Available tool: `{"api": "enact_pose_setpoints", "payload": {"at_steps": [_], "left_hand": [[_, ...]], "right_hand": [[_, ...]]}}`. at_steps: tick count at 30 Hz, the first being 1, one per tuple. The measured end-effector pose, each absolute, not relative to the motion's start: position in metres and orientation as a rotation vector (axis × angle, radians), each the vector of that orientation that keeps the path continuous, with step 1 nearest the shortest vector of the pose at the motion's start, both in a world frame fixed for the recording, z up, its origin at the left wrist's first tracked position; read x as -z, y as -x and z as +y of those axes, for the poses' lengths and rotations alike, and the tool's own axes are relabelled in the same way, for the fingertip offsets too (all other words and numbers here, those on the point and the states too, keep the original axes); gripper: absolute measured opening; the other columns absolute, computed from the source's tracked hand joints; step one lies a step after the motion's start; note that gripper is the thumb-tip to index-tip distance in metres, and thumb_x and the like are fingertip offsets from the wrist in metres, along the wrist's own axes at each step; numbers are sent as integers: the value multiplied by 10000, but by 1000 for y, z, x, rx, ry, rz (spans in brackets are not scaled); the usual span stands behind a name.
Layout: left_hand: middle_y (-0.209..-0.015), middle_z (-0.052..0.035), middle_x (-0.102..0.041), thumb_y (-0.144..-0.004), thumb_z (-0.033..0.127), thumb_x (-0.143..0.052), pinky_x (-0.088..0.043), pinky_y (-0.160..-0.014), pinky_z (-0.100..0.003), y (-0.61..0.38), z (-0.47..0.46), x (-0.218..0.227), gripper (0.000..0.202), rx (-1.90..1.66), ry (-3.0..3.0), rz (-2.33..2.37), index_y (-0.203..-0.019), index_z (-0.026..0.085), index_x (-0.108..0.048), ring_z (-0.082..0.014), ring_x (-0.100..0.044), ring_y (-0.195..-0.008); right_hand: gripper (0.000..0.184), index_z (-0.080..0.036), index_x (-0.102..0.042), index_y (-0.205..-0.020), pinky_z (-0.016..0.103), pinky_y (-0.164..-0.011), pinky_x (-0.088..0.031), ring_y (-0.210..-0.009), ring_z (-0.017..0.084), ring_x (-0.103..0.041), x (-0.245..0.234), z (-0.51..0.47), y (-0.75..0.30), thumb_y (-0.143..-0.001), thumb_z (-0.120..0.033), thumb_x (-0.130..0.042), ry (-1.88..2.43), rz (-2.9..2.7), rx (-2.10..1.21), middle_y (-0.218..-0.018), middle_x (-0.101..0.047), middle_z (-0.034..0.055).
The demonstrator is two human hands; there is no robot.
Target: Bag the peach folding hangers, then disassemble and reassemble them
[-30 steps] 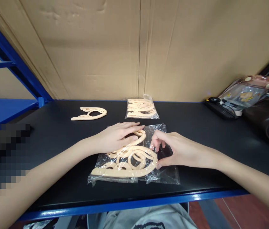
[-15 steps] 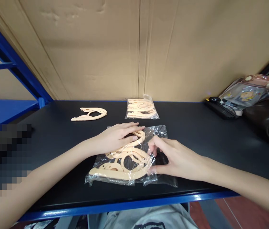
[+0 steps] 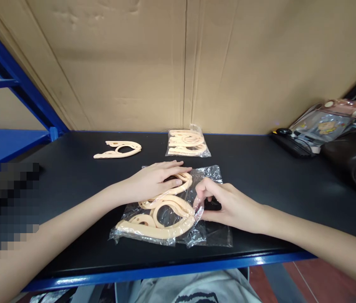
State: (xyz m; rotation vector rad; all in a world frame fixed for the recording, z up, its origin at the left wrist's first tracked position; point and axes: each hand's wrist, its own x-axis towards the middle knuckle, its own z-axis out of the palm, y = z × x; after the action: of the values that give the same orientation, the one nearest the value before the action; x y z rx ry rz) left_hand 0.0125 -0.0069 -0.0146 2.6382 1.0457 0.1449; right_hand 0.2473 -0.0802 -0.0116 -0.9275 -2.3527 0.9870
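Observation:
A clear plastic bag [image 3: 214, 174] lies on the black table before me with cream folding hangers [image 3: 165, 231] inside it. My left hand [image 3: 157, 179] rests flat over the bag's upper left part, fingers stretched out and covering part of a hanger. On the other side, my right hand [image 3: 220, 204] has its thumb and forefinger pinched on the bag's film, beside the curved end of the middle hanger. Loose film spreads under and around the right hand.
Farther back lie a single folded hanger [image 3: 119, 150] and a second bag of hangers [image 3: 188, 143]. Cardboard [image 3: 127, 67] stands behind the table [image 3: 275, 181]. At the right are a clear pouch [image 3: 323, 126] and a dark bag [image 3: 354, 155]; blue frame bars [image 3: 23, 84] rise at the left.
My right hand's thumb and forefinger have closed together on the film. The lower hangers and the bag's near edge have shifted slightly left. My left hand stays in place.

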Motion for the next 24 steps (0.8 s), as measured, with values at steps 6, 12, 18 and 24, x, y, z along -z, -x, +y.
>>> {"api": "enact_pose_setpoints", "payload": {"at_steps": [6, 12, 18, 24], "left_hand": [[-1533, -20, -366, -980, 501, -346, -277, -1136, -455, -14, -7, 13, 474, -158, -2652, 1052, -1420, 344, -424, -236, -321, -1413], [-1511, -16, -405, -975, 506, -359, -304, -1120, -463, -17, -9, 10, 458, -176, -2643, 1066, -1391, 346, -465, -239, -360, -1391], [-1434, -19, -509, -983, 509, -337, -364, -1102, -386, -10, -4, 4, 476, -371, -2456, 1023, -1370, 278, -491, -208, -481, -1299], [-1510, -30, -404, -787, 516, -692, -376, -1093, -387, 9, 3, -7, 699, -148, -2425, 767, -1407, 333, -427, -260, -412, -1356]], "right_hand": [[310, -237, -369, -903, 238, -630, -469, -720, 125, -592, 15, -83, -242, -817, -148, -653, 984, -2420, -704, -825, -602, -28], [332, -231, -390, -991, 241, -619, -451, -695, 130, -592, 16, -83, -237, -811, -194, -667, 1037, -2431, -645, -825, -624, -31], [454, -207, -389, -1179, 258, -641, -459, -718, 143, -607, 14, -81, -241, -827, -262, -669, 1048, -2454, -613, -850, -648, -13], [719, -194, -300, -1363, 282, -645, -466, -698, 151, -594, 17, -77, -241, -806, -443, -681, 1111, -2490, -571, -899, -635, 3]]}}
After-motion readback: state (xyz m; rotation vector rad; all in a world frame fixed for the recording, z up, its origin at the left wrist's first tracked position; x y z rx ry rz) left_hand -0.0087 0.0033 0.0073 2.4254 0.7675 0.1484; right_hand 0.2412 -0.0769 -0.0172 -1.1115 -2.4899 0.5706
